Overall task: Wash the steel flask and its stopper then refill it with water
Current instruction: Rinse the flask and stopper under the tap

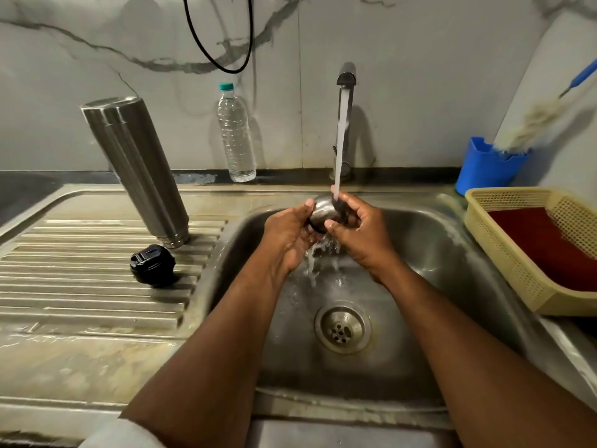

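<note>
Over the sink (452,286), my left hand (290,240) and right hand (361,234) grip the steel cup (324,213) under the tap stream; flask (135,166) and stopper (152,264) stand left.

Open basin (420,253) right of hands; flask (135,166) and stopper (152,262) crowd the drainboard (80,286)

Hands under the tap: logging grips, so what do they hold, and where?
Both the left hand and right hand grip a steel cap by its sides.
</note>
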`<act>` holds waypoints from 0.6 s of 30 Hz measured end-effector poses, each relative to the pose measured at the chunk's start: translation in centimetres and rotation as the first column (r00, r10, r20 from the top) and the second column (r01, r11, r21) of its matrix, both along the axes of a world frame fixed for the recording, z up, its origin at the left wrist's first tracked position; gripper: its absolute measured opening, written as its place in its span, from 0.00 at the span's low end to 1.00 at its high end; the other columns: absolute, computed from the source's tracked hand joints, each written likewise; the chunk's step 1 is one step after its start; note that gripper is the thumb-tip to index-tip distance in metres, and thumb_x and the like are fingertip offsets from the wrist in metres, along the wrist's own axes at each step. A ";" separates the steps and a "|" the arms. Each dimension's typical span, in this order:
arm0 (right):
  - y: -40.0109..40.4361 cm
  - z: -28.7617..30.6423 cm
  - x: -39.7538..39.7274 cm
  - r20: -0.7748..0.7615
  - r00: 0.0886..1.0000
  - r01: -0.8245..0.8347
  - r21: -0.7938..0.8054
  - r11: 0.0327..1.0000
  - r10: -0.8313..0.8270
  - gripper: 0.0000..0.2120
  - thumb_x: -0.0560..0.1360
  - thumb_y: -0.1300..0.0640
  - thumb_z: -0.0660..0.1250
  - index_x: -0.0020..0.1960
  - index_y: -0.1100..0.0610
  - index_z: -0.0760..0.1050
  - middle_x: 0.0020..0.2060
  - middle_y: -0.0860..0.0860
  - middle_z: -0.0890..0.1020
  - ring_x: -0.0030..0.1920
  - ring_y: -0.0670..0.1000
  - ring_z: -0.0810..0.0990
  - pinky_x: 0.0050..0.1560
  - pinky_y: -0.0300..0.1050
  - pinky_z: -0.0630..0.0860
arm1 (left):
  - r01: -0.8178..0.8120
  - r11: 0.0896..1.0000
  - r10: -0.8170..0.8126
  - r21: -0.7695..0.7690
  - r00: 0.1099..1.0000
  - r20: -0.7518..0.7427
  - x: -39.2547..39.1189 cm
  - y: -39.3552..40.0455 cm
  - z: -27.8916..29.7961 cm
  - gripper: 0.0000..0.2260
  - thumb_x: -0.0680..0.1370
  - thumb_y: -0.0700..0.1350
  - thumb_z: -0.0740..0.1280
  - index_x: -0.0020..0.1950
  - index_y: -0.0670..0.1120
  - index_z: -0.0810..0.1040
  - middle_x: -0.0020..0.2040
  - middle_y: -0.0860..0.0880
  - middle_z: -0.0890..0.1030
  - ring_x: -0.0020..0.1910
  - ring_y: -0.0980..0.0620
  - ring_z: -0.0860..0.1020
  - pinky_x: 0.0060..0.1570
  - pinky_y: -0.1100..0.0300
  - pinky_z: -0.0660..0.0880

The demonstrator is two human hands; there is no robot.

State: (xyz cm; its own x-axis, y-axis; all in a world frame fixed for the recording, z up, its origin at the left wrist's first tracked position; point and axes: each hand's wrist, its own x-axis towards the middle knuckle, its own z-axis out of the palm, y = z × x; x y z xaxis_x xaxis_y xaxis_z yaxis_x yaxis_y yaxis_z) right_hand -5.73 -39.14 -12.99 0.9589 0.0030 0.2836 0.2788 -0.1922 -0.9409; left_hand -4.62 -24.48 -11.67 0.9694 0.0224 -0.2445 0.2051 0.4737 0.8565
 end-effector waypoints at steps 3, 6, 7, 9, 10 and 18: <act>0.3 0.1 0.4 -0.085 0.995 0.047 0.052 0.998 -0.043 0.27 0.77 0.61 0.74 0.74 0.50 0.73 0.59 0.45 0.82 0.54 0.42 0.82 0.52 0.38 0.82 | -0.001 0.993 -0.005 0.120 0.999 0.052 -0.3 -0.2 0.0 0.07 0.82 0.42 0.70 0.57 0.40 0.83 0.49 0.42 0.87 0.45 0.48 0.86 0.44 0.55 0.82; 0.2 0.1 0.7 -0.225 0.970 0.134 0.175 0.975 -0.093 0.17 0.79 0.49 0.72 0.66 0.52 0.78 0.51 0.51 0.86 0.42 0.46 0.84 0.44 0.43 0.83 | 0.080 0.959 -0.120 0.271 0.984 0.135 -0.6 -0.7 0.0 0.06 0.84 0.40 0.67 0.54 0.42 0.84 0.45 0.45 0.87 0.40 0.54 0.86 0.37 0.61 0.80; 0.0 0.2 0.7 -0.260 0.960 0.153 0.193 0.969 -0.100 0.16 0.79 0.45 0.71 0.63 0.52 0.79 0.49 0.52 0.87 0.39 0.47 0.83 0.43 0.44 0.83 | 0.082 0.945 -0.137 0.318 0.978 0.155 -0.7 -0.8 0.0 0.05 0.84 0.39 0.67 0.52 0.43 0.84 0.43 0.46 0.86 0.36 0.56 0.84 0.35 0.63 0.79; -0.2 0.2 0.7 -0.289 0.950 0.178 0.199 0.964 -0.115 0.15 0.78 0.40 0.70 0.57 0.50 0.81 0.45 0.51 0.87 0.37 0.48 0.81 0.39 0.44 0.81 | 0.047 0.918 -0.130 0.395 0.974 0.188 -0.6 -0.9 -0.2 0.06 0.83 0.42 0.69 0.50 0.44 0.85 0.43 0.46 0.86 0.38 0.56 0.83 0.38 0.62 0.79; -0.3 0.2 0.7 -0.286 0.951 0.182 0.205 0.962 -0.119 0.14 0.79 0.41 0.69 0.56 0.50 0.81 0.45 0.51 0.87 0.37 0.48 0.80 0.37 0.44 0.80 | 0.026 0.915 -0.113 0.402 0.975 0.193 -0.5 -0.9 -0.2 0.06 0.83 0.44 0.69 0.50 0.44 0.85 0.44 0.46 0.87 0.39 0.55 0.83 0.40 0.59 0.79; -0.4 0.6 0.4 -0.191 0.976 -0.037 0.328 0.944 0.104 0.17 0.79 0.60 0.71 0.66 0.51 0.78 0.60 0.53 0.83 0.57 0.54 0.85 0.55 0.54 0.84 | -0.090 0.962 0.077 0.259 0.995 0.059 0.0 -0.5 -0.1 0.12 0.81 0.47 0.72 0.58 0.40 0.84 0.52 0.42 0.87 0.52 0.44 0.86 0.49 0.52 0.83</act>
State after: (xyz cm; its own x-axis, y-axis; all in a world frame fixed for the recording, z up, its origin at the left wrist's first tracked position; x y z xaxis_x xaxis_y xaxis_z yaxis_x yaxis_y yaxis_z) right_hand -5.33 -39.57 -12.44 0.9967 0.0139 0.0805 0.0777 0.1419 -0.9868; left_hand -4.64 -25.00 -11.80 0.9718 0.1611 -0.1722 0.1295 0.2455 0.9607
